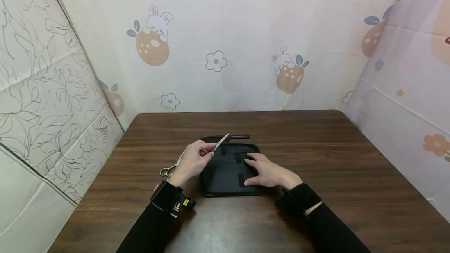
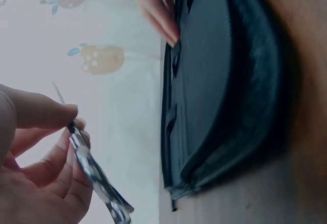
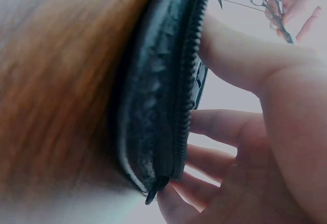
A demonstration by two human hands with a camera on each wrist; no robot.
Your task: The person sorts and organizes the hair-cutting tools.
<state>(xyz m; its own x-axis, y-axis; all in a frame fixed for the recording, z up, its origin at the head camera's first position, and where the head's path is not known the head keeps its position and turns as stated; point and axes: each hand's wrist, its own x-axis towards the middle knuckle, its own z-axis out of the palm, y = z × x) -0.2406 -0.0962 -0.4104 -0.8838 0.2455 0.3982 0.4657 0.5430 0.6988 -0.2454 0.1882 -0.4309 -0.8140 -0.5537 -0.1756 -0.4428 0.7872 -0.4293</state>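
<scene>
My left hand [image 1: 195, 161] is raised over the left edge of a black zip case. It pinches a slim pair of silver scissors [image 2: 92, 168] between thumb and fingertips, the pointed blade [image 1: 221, 141] sticking up past them. The finger rings of the scissors are hidden behind the hand in the head view. The black case [image 1: 225, 177] lies flat on the table, with dark straps on its upper face and zip teeth [image 3: 190, 55] along its edge. Spread over its right side, my right hand [image 1: 268, 173] rests with fingers extended.
Another scissors handle with rings [image 1: 167, 171] shows on the table left of my left wrist. Behind the case lies a long black tool [image 1: 240, 136], partly covered by the left hand. The brown wooden table [image 1: 334, 159] ends at patterned cloth walls [image 1: 218, 22].
</scene>
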